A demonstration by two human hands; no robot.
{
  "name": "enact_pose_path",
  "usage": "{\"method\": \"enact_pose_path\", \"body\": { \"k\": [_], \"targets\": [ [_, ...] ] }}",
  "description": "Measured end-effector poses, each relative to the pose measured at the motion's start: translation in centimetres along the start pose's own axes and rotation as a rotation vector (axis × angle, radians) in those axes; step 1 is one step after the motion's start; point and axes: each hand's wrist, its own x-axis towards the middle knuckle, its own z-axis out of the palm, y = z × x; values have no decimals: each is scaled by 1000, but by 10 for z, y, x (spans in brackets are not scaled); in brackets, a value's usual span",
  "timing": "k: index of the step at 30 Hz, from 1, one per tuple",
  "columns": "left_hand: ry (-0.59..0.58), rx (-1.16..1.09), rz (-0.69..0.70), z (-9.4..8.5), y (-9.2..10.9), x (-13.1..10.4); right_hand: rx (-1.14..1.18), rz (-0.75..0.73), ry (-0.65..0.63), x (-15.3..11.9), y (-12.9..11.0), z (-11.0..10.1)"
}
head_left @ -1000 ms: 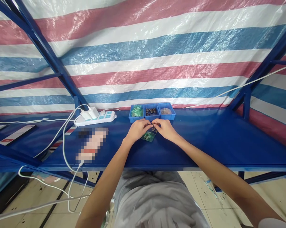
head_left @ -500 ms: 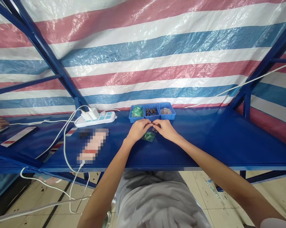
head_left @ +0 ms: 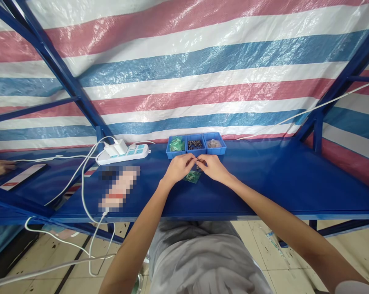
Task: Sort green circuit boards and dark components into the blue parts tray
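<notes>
My left hand [head_left: 181,166] and my right hand [head_left: 214,166] meet at the fingertips above the blue table, both pinched closed. Whatever lies between the fingers is too small to make out. Beneath them is a small green packet [head_left: 191,177], partly covered by my left hand. Some small dark pieces [head_left: 198,167] show between the hands. Just beyond stand three blue bins in a row: the left bin [head_left: 175,155] holds green packets [head_left: 176,143], the middle one small dark metallic parts [head_left: 195,144], and the right one pale, translucent pieces [head_left: 214,143].
A white power strip [head_left: 124,154] with plugged-in chargers lies to the left. A blurred-out phone-like object [head_left: 121,190] is cabled nearby. White cables [head_left: 83,192] hang over the table edge. Far left, another person's hand [head_left: 0,168] is beside a phone [head_left: 23,177]. Striped sheeting [head_left: 202,90] hangs behind.
My hands stay together in nearly the same spot, with only a slight shift of the fingers. The other person's hand at far left has come a little further into view.
</notes>
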Motion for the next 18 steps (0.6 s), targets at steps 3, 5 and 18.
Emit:
{"method": "enact_pose_path", "body": {
  "k": [3,5,18],
  "targets": [
    [-5,-14,4,0,1,0,-11,-10,24,0,0,-2],
    [-2,-29,4,1,-1,0,6,-6,28,1,1,-2],
    [45,-39,16,3,-3,1,12,-31,17,1,0,1]
  ]
}}
